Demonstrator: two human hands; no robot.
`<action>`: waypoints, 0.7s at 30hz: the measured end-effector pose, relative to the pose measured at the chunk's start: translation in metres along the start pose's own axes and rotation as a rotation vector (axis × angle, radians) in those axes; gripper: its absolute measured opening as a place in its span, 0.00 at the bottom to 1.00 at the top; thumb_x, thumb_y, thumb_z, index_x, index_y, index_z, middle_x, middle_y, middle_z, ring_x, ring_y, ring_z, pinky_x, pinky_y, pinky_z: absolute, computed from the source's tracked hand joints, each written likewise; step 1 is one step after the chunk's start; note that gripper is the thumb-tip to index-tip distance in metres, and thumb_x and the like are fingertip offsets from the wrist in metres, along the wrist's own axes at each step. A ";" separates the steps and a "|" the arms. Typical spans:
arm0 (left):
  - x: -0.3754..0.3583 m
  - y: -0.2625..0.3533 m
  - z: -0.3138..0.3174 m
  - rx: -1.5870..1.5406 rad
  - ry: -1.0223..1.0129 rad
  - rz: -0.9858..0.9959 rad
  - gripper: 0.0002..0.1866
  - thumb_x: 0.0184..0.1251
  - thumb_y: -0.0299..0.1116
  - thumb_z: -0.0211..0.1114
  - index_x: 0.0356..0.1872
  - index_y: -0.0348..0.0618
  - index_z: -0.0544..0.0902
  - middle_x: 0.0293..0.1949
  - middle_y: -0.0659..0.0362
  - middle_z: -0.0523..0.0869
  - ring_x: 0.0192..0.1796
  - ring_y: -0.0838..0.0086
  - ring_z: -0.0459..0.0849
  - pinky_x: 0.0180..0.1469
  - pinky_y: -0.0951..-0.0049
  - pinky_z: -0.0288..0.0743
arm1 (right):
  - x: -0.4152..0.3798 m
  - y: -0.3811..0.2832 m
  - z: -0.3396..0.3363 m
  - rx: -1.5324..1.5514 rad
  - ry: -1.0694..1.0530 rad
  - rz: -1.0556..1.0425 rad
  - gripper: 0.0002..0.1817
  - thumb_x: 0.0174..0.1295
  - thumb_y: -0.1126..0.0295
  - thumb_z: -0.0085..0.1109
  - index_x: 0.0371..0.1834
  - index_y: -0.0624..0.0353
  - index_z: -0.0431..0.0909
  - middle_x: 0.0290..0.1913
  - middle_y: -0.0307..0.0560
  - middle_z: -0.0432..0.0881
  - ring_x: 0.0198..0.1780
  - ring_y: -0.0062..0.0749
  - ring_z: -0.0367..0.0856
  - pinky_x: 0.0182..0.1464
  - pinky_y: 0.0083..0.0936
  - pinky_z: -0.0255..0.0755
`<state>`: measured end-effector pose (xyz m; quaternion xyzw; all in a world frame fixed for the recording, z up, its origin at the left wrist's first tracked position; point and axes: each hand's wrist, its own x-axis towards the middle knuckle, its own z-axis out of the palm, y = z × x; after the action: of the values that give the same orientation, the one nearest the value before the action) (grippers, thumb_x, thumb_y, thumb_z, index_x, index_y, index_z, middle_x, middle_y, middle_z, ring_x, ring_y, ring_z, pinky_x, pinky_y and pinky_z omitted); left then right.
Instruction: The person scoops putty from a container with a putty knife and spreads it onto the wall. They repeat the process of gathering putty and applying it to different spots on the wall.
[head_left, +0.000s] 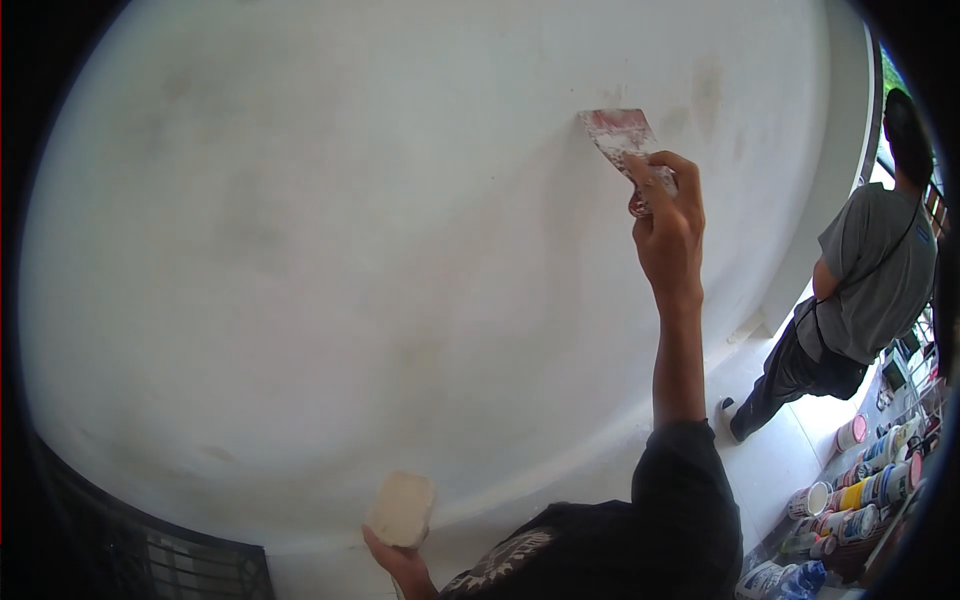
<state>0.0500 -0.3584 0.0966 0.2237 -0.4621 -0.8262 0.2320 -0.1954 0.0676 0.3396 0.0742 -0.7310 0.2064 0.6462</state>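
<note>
Scraper (625, 140): held high at wall (330, 260); edge contact cannot be confirmed.
Right hand (670, 240): scraper pinched between thumb and fingers.
Left hand (402, 567): pale block (403, 508) clasped low, well apart from scraper.
Blade (618, 122): shallow angle, even pressure and clean edge are advised.

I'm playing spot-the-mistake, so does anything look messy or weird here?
The wall looks blotchy: a brownish smudge shows right of the scraper, and greyish patches farther left, where the rest is pale. The scraper's reddish blade is smeared white. I can't make out any spill near the buckets.
</note>
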 end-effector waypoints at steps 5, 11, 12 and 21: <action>0.009 -0.020 -0.023 0.033 0.020 -0.031 0.33 0.72 0.63 0.44 0.65 0.50 0.70 0.58 0.58 0.80 0.56 0.59 0.81 0.42 0.52 0.78 | 0.002 0.005 0.000 0.024 0.105 -0.084 0.30 0.42 0.94 0.60 0.50 0.56 0.83 0.48 0.47 0.75 0.40 0.37 0.81 0.35 0.30 0.80; 0.002 -0.014 -0.002 -0.009 0.023 -0.025 0.32 0.78 0.56 0.40 0.66 0.40 0.66 0.61 0.51 0.75 0.59 0.56 0.78 0.49 0.53 0.79 | 0.007 0.008 0.010 0.090 0.080 -0.069 0.30 0.42 0.95 0.59 0.50 0.57 0.84 0.47 0.47 0.74 0.38 0.35 0.80 0.34 0.30 0.80; 0.002 -0.015 -0.004 -0.013 0.027 -0.018 0.32 0.77 0.57 0.40 0.67 0.40 0.66 0.61 0.51 0.75 0.60 0.56 0.78 0.48 0.53 0.80 | 0.004 0.009 0.010 0.090 0.070 -0.061 0.30 0.42 0.95 0.59 0.50 0.57 0.84 0.47 0.47 0.74 0.37 0.34 0.80 0.34 0.30 0.80; 0.001 -0.025 -0.021 -0.003 0.047 -0.035 0.33 0.76 0.58 0.41 0.67 0.40 0.66 0.61 0.51 0.75 0.60 0.55 0.78 0.48 0.51 0.79 | -0.006 0.002 0.005 0.070 0.088 -0.084 0.29 0.43 0.95 0.58 0.50 0.58 0.83 0.47 0.46 0.74 0.38 0.34 0.80 0.35 0.29 0.80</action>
<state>0.0573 -0.3612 0.0645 0.2505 -0.4514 -0.8253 0.2286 -0.1996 0.0663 0.3331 0.1182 -0.6904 0.2075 0.6829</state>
